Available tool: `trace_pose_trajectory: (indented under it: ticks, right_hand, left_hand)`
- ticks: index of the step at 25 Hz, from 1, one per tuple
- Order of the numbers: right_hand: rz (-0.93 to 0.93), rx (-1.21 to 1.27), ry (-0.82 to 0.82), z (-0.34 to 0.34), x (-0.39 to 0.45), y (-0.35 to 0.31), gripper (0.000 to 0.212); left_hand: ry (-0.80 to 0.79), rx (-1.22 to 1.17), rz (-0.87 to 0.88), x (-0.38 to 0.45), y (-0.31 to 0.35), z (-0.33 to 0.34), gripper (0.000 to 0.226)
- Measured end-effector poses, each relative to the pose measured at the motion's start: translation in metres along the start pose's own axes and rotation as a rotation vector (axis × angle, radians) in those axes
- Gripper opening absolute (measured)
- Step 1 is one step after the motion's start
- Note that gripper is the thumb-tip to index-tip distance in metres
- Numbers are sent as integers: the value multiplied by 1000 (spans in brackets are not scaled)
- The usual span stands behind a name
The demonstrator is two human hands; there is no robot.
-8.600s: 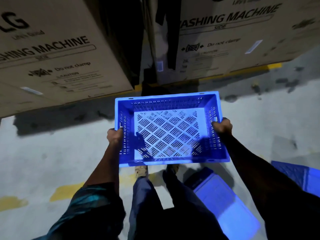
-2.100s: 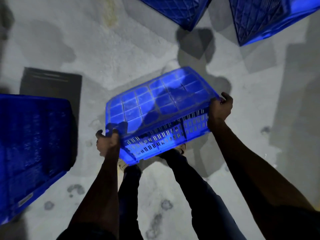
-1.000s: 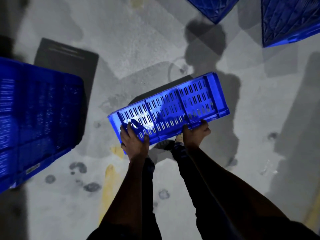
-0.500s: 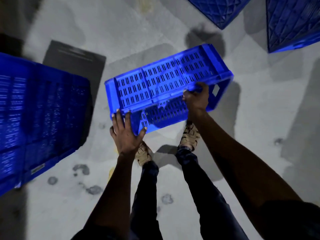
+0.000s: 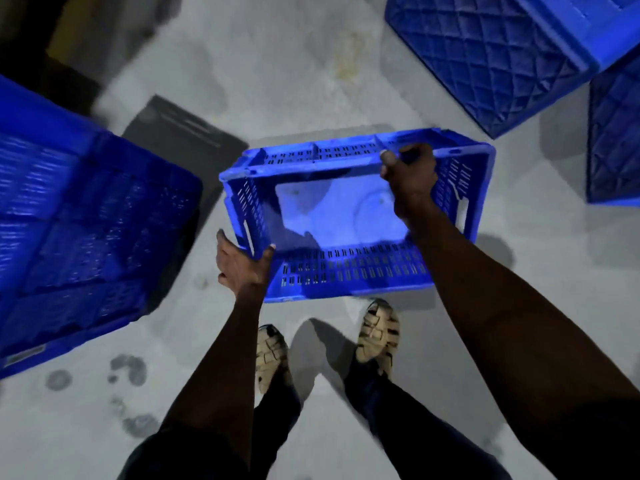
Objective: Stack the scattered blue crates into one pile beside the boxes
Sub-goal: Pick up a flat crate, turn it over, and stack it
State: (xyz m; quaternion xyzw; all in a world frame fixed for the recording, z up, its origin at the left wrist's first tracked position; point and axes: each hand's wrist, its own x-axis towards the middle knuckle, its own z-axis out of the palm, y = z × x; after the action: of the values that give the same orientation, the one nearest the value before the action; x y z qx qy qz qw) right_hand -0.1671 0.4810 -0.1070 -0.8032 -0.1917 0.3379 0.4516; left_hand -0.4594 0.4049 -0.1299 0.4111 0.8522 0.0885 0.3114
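Note:
A blue slotted crate is held above the grey floor in front of my feet, its open side now facing up toward me. My left hand grips its near left corner from below. My right hand reaches across the opening and is closed on the far long rim. A large blue crate lies upside down at the left. Two more blue crates with diamond-patterned bases lie at the upper right and at the right edge.
A dark flat mat lies on the floor between the left crate and the held one. My sandalled feet stand just behind the held crate. Dark stains mark the concrete at lower left.
The crate has been turned over from bottom-up, through standing on its side, to opening-up. My right hand moved from the near edge to the far rim; my left shifted to the left corner.

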Motion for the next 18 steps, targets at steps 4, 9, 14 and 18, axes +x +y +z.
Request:
trace_pose_trajectory:
  ticks: [4, 9, 14, 18]
  right_hand:
    - [-121, -176, -7, 22, 41, 18, 32]
    - [-143, -254, -104, 38, 57, 58, 39]
    - [92, -253, -307, 31, 59, 87, 40]
    - [126, -223, -434, 7, 46, 101, 62]
  left_hand:
    - [-25, -78, 48, 48, -10, 42, 75]
    - [54, -38, 17, 73, -13, 61, 70]
    - [1, 8, -80, 67, -32, 64, 74]
    - [-81, -4, -74, 65, -38, 56, 79]
